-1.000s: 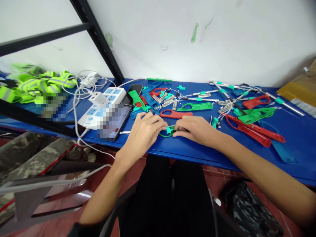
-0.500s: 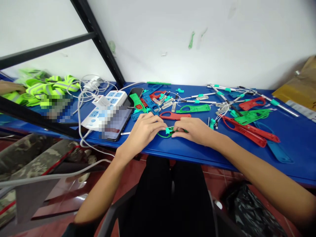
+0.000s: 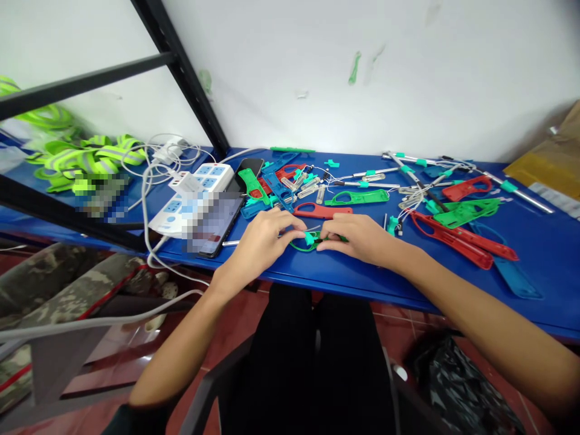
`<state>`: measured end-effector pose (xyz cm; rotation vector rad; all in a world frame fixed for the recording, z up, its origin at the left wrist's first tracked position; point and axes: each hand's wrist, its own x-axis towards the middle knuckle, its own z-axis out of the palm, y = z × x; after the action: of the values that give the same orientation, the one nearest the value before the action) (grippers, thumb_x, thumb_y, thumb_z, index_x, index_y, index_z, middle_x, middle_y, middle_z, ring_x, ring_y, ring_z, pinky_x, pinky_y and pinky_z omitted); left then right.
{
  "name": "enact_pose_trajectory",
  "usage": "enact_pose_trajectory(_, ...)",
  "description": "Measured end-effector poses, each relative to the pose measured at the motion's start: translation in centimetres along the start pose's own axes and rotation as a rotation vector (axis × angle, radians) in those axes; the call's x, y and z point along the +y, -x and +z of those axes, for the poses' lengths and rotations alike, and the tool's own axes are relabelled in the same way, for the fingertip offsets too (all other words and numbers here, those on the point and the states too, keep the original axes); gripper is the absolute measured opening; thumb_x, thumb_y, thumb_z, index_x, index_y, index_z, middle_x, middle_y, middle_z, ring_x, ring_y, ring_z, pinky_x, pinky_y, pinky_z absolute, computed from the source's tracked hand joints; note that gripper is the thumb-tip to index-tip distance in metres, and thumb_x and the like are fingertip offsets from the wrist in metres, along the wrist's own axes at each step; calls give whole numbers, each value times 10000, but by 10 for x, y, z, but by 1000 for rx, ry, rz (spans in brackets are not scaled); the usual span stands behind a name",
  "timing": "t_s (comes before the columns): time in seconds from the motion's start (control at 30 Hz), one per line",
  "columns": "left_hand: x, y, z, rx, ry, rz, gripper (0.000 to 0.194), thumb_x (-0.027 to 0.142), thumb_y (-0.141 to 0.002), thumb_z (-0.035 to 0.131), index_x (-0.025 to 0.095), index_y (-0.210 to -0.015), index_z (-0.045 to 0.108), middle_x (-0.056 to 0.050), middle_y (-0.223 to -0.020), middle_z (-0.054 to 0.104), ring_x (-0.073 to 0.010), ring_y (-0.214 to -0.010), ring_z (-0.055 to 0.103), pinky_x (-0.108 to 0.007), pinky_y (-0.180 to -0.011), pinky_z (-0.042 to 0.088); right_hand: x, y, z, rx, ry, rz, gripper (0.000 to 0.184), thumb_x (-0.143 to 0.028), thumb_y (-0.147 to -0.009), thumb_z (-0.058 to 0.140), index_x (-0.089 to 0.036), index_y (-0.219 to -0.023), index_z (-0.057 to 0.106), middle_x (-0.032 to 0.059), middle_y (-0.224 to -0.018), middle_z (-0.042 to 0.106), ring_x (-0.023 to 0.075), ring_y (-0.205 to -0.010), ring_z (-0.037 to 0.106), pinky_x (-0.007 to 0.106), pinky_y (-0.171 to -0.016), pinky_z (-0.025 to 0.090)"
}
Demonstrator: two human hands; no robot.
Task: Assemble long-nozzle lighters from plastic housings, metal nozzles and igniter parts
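My left hand [image 3: 265, 244] and my right hand [image 3: 357, 238] meet over the blue table top [image 3: 544, 254]. Between their fingertips they pinch a small green plastic loop [image 3: 302, 244] with a teal clip [image 3: 310, 239], partly hidden by my fingers. Just beyond my hands lie a red plastic handle [image 3: 321, 211] and a green plastic handle [image 3: 356, 197]. A tangle of blue, green and red handles, metal rods and thin wires [image 3: 290, 181] spreads behind them.
A white power strip [image 3: 190, 193] with white cables and a phone [image 3: 212, 226] lie left of my hands. Hi-vis reflective straps [image 3: 86, 157] are piled at the left, long red handles [image 3: 453, 240] lie right, and a black metal shelf post [image 3: 181, 78] rises behind.
My hands stay together on the green loop with little movement. A hand at the far left has gone from view, and a hi-vis strap now shows raised at the upper left.
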<state>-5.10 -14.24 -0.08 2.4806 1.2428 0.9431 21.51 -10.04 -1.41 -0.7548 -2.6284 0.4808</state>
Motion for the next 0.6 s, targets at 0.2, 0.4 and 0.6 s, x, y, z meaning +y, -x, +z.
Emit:
enact_pose_trajectory(0.2,-7,6,8,19,47,49,130,263,-1069,715,233,-975,801,-19,-1011,839,-207,-901,679,-384,-902,488,-1,-1,-1,-13,0,17,457,-615,-1114,573,-209,-952,707,8,-803,621,174,-738,569,290,-714,383)
enact_pose_trajectory(0.4,-13,8,10,15,-73,139,159,298,-1094,673,209,-1040,793,-41,-1056,821,-213,-957,649,-386,-874,444,-3,0,-3,-15,-5,5,430,-569,-1115,601,-206,-899,677,-4,-768,597,167,-711,538,280,-704,370)
enact_pose_trajectory(0.6,-8,11,9,49,-188,200,178,274,-1117,633,218,-1095,800,-35,-1057,821,-208,-904,616,-385,-811,398,-3,1,0,-2,-8,-17,385,-531,-1127,595,-202,-965,712,18,-820,676,177,-755,589,282,-717,397)
